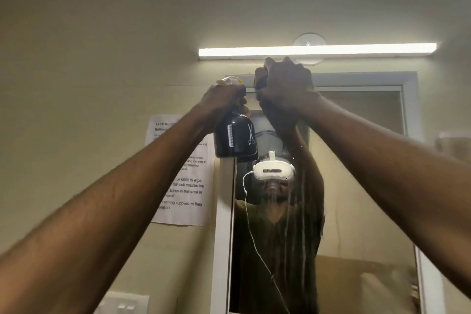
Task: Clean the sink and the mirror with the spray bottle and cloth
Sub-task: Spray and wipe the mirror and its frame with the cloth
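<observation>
Head view: the left hand (224,99) grips the neck of the dark spray bottle (235,135) at the mirror's (356,186) upper left corner. The right hand (285,84) presses a cloth (260,76), mostly hidden, against the top edge. Liquid streaks run down the glass. Step in hand: wiping the mirror. Next move likely requires downward strokes over the streaks.

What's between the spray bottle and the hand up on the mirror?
Nothing solid. In the head view, only bare mirror glass shows between the spray bottle and the right hand.
</observation>
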